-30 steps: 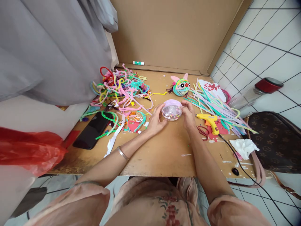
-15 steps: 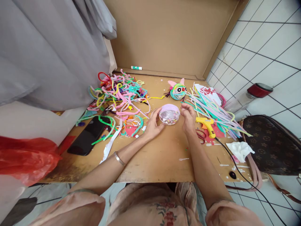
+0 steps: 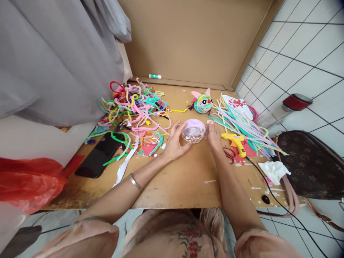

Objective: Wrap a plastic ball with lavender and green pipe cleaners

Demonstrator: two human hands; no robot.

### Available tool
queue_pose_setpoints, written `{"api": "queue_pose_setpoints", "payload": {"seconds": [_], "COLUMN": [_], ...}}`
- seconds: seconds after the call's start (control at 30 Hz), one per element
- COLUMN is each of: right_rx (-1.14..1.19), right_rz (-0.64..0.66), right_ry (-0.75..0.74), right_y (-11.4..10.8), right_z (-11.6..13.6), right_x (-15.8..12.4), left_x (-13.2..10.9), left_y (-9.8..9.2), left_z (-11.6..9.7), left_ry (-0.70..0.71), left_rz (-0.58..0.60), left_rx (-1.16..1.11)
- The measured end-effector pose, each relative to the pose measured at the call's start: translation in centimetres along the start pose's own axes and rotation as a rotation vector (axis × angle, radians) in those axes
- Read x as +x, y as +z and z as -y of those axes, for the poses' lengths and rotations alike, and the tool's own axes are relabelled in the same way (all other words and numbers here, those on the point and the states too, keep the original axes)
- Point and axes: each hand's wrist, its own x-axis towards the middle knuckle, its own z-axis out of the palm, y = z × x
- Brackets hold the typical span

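Ball (image 3: 193, 135) sitting on bench (image 3: 177, 186), lavender strands (image 3: 194, 123) covering its top, lower part showing bare; I'm judging it part-done, faceless. Left hand (image 3: 175, 144) loosely cupping its side; right hand (image 3: 214, 134) resting alongside, grip unclear. Behind, eared figure (image 3: 203, 105) wearing its face.

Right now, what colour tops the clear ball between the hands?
The ball's top is lilac, best seen in the head view.
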Motion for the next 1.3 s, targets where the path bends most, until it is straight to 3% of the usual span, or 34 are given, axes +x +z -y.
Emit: {"api": "queue_pose_setpoints", "payload": {"seconds": [0.1, 0.3, 0.57, 0.87, 1.03, 1.3], "right_rx": [-0.016, -0.039, -0.052, 0.180, 0.284, 0.305], "right_rz": [-0.069, -0.050, -0.070, -0.049, -0.066, -0.176], "right_ry": [0.069, -0.124, -0.135, 0.028, 0.012, -0.016], "right_y": [0.5, 0.6, 0.8, 2.6, 3.7, 4.0], "right_z": [1.0, 3.3, 2.7, 1.6, 1.8, 1.0], "right_x": [-0.5, -1.2, -1.0, -1.2, -1.9, -1.5], "left_x": [0.3, 0.5, 0.3, -0.1, -0.1, -0.1], "left_y": [0.2, 1.1, 1.0, 0.6, 0.7, 0.0], "left_z": [0.2, 2.3, 2.3, 2.6, 2.6, 1.4], "left_ry": [0.002, -0.193, -0.225, -0.163, -0.150, -0.141], "left_rz": [0.016, 0.050, 0.102, 0.114, 0.135, 0.191], "left_rx": [-0.051, -0.389, -0.453, -0.236, -0.293, -0.068]}}
